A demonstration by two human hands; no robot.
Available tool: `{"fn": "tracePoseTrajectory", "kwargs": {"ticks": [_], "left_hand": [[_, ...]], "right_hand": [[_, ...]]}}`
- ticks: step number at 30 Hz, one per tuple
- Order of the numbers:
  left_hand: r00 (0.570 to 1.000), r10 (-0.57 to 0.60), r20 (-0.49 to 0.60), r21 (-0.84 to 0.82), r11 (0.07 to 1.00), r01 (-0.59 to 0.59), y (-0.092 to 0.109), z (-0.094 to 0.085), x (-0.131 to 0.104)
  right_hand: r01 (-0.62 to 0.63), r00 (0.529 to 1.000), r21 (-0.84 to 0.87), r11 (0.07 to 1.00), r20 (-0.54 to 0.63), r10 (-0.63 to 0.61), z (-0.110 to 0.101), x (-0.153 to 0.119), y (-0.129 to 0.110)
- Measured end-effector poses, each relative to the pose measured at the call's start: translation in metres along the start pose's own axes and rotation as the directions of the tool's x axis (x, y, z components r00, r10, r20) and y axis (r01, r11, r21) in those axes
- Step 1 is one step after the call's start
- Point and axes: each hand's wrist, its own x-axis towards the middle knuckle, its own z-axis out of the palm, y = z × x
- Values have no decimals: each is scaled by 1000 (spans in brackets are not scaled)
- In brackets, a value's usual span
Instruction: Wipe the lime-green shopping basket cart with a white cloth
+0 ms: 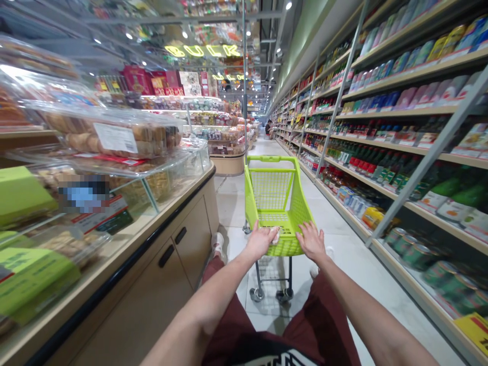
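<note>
Rested two hands at the near rim [287,237] of one green cart [305,211], straight ahead on the floor [231,203], between one counter [199,219] on the left and the shelves [400,114] on the right. Bent the fingers of the left hand [261,242] closed around one small white wad [275,235], up against the rim; could not tell its material. Spread the fingers of the right hand [311,242] apart over the rim's other end. Counted three wheels [256,294] under the cart, two near and one farther off at the left. Had two shoes [217,244] in view, one to each side of the cart. Saw two black handles [180,235] on the counter's front and, above, at least two green packs [36,284] and one clear box [78,141] with one white label [115,137]. Noted one yellow tag [475,329] low on the shelves, near several green cans [415,254]. Made out two glowing signs [202,51] overhead and one person [269,128] far down the aisle.
</note>
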Motion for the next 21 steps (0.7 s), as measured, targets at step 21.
{"fn": "tracePoseTrajectory", "kwargs": {"ticks": [21], "left_hand": [[995,44,-85,-9,999,-45,-9,-3,33]], "right_hand": [[170,970,148,974,-202,-138,14,-21,-44]]}}
